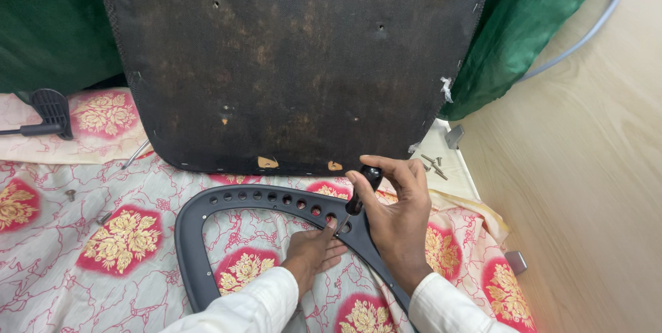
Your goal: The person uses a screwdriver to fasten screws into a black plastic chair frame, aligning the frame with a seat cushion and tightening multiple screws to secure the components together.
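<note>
1. Nearest the camera, two white sleeves (262, 302) came up from the lower edge, both hands over a floral cloth (83, 250) spread on the floor.
2. The left hand (312, 251) lay flat with fingers together, pressing on the inner edge of a dark grey curved plastic frame (207, 209) pierced by a row of holes; it gripped nothing.
3. The right hand (396, 212) was clamped around the black handle of a screwdriver (358, 198). The tool's long axis ran down and leftward, its tip touching the frame just beside the left fingertips, so the working point lay between both hands, the left being nearer.
4. Beyond, loose screws (433, 166) lay near the wooden floor (586, 167).
5. Farthest, a dark seat base (289, 64) stood upright against green fabric (531, 23).
</note>
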